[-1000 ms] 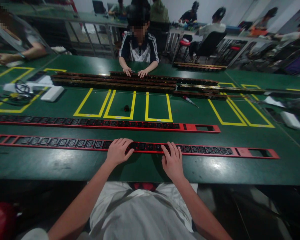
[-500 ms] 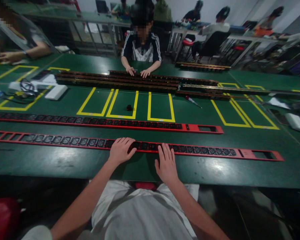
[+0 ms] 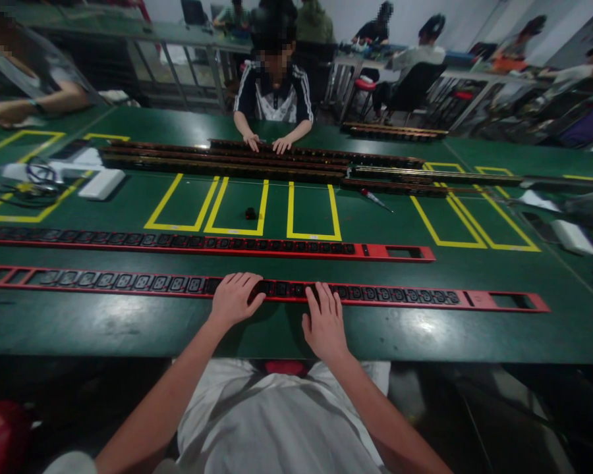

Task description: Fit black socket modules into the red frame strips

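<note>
A long red power strip [image 3: 479,300] set with a row of black sockets lies across the table in front of me. My left hand [image 3: 233,299] rests on it left of the middle, fingers laid over the sockets and thumb apart. To its right, my right hand [image 3: 325,322] touches the same strip with its fingers stretched forward. Neither hand is wrapped round anything. Between them a few black sockets [image 3: 281,289] show. Beyond lies a second red power strip [image 3: 370,251], parallel to the first. Some sockets under my fingers are hidden.
Across the table, a person's hands [image 3: 281,144] rest by a bundle of long dark strips [image 3: 178,160]. A small black part [image 3: 250,214] and a screwdriver [image 3: 375,199] lie among yellow-taped outlines [image 3: 313,237]. White boxes [image 3: 102,184] and coiled cable [image 3: 44,179] sit to the left.
The view has turned a little, so most of the scene sits slightly further left. Both my hands stay in the same places on the near strip.
</note>
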A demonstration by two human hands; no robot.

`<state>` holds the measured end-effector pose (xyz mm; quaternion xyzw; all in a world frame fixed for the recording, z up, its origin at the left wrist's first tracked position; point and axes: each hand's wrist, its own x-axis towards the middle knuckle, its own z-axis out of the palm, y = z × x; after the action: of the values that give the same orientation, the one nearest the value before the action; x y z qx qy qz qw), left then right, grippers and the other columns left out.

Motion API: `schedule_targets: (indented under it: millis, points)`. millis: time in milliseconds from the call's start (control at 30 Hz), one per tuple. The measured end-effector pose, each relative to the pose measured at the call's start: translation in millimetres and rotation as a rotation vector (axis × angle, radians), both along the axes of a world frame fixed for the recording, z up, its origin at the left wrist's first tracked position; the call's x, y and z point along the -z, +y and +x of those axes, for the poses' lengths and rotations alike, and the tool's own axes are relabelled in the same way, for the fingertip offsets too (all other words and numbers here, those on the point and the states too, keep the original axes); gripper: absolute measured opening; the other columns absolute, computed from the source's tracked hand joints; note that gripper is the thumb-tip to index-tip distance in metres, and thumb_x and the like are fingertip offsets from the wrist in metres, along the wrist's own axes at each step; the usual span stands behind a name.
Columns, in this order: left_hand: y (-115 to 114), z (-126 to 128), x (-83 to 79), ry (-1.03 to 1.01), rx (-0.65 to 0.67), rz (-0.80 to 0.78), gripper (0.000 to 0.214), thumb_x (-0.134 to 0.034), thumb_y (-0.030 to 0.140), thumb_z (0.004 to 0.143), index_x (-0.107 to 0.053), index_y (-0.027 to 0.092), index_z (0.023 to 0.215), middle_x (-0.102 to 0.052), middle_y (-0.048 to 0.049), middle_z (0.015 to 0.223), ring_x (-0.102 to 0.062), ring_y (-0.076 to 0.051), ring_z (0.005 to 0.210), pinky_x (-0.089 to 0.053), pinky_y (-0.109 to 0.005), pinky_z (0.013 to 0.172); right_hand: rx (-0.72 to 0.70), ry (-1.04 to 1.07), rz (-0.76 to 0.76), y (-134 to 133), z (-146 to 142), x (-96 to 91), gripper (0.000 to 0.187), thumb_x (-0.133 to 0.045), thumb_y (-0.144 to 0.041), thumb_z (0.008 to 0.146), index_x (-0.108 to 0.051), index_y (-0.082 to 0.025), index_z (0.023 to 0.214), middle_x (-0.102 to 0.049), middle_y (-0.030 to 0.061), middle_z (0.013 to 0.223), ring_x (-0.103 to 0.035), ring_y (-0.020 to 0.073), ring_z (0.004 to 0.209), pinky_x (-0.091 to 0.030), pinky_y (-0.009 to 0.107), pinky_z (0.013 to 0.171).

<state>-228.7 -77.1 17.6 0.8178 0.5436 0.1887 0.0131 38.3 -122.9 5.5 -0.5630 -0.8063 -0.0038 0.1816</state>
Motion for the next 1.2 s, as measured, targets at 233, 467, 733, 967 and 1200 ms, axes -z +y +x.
schedule_targets:
  millis: [233, 467, 733, 967, 1200]
  points:
    - [0.2, -0.2, 1.7, -0.014, 0.000, 0.003, 0.032, -0.054, 0.041, 0.096, -0.066, 0.021, 0.118, -0.073, -0.0089, 0.113, -0.065, -0.028, 0.102, -0.044, -0.045, 0.091, 0.001, 0.004, 0.004, -0.3, 0.3, -0.2, 0.060, -0.050, -0.020, 0.095, -0.041, -0.016, 0.154, -0.037, 0.0161, 0.162, -0.027, 0.0296, 0.153, -0.024, 0.055, 0.124]
    - [0.5, 0.5, 1.2, 0.008, -0.004, 0.000, 0.033, -0.054, 0.041, 0.096, -0.065, 0.019, 0.118, -0.072, -0.0084, 0.113, -0.065, -0.027, 0.102, -0.045, -0.045, 0.091, 0.011, 0.012, 0.001, 0.2, 0.2, -0.2, 0.061, -0.050, -0.020, 0.095, -0.039, -0.014, 0.155, -0.038, 0.0158, 0.161, -0.028, 0.0287, 0.153, -0.024, 0.053, 0.125]
    - [-0.3, 0.3, 0.1, -0.007, -0.007, 0.001, 0.032, -0.054, 0.041, 0.096, -0.065, 0.021, 0.118, -0.073, -0.0087, 0.113, -0.065, -0.028, 0.103, -0.044, -0.045, 0.092, 0.009, 0.008, 0.014, 0.2, -0.5, -0.4, 0.060, -0.051, -0.021, 0.094, -0.042, -0.016, 0.153, -0.039, 0.0160, 0.160, -0.029, 0.0296, 0.152, -0.026, 0.054, 0.124]
    - [-0.2, 0.8, -1.4, -0.004, -0.005, 0.002, 0.032, -0.053, 0.041, 0.096, -0.065, 0.020, 0.118, -0.073, -0.0086, 0.113, -0.065, -0.027, 0.102, -0.044, -0.045, 0.091, 0.008, 0.008, 0.013, 0.5, -0.6, -0.3, 0.059, -0.050, -0.020, 0.095, -0.043, -0.015, 0.153, -0.038, 0.0159, 0.161, -0.030, 0.0299, 0.152, -0.026, 0.055, 0.124]
    - [-0.3, 0.5, -1.1, 0.004, -0.004, 0.003, 0.032, -0.054, 0.041, 0.096, -0.065, 0.020, 0.118, -0.072, -0.0088, 0.113, -0.065, -0.028, 0.102, -0.044, -0.044, 0.091, 0.010, 0.019, 0.005, 0.2, -0.5, -0.1, 0.062, -0.049, -0.021, 0.095, -0.037, -0.015, 0.156, -0.038, 0.0156, 0.161, -0.029, 0.0288, 0.153, -0.025, 0.054, 0.124]
